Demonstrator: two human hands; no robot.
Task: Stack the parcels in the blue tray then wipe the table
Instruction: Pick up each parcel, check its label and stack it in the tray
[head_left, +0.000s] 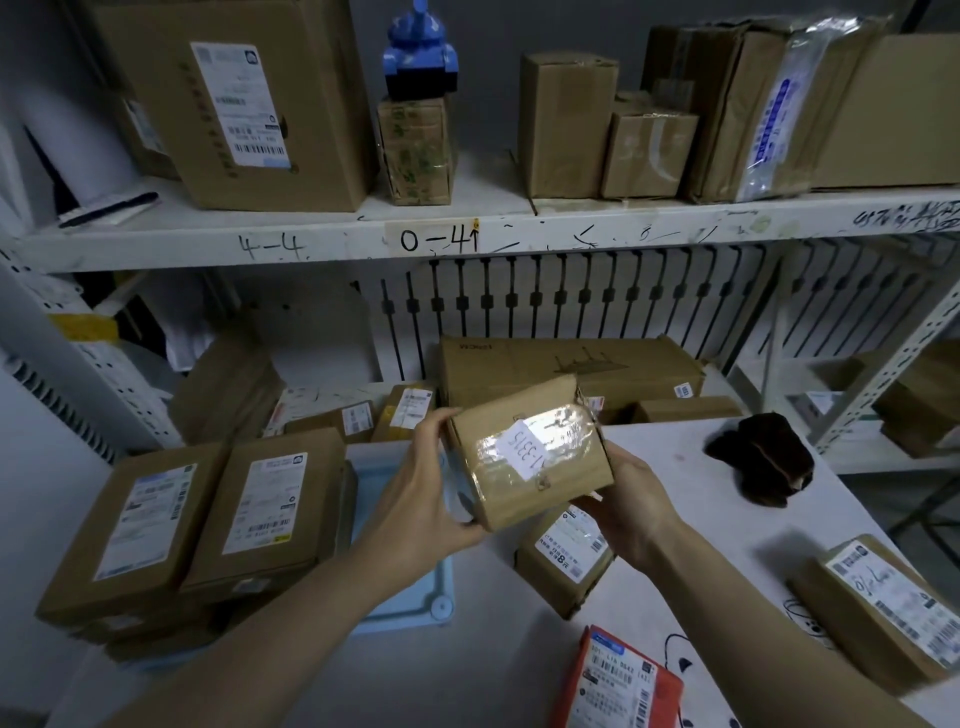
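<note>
Both hands are up off the table with one small cardboard parcel (530, 457) clasped between them. The left hand (423, 499) grips its left end, thumb over the top edge and fingers curled underneath; the right hand (631, 506) cups the right end from below, palm turned up. The parcel is tilted, wrapped in shiny clear tape, with a white sticker bearing handwritten digits on its upper face.

Directly beneath the left hand and wrist lies the blue tray (410, 613) — only its shallow light-blue rim and a corner show past the forearm. Just left of that hand two flat brown boxes (208, 519) with white shipping labels sit side by side on top of other boxes.

Under the right hand, on the white table (691, 525), rests another brown parcel with a printed label (566, 561). Nearer the person than the right wrist lies an orange-red packet (618, 686); out to the right of the forearm sits a longer labelled box (878, 613) near the table's edge. Beyond the right hand, further back on the table, a dark crumpled cloth (761, 457) lies on its own.

Past both hands — shelving stacked with more cartons.
</note>
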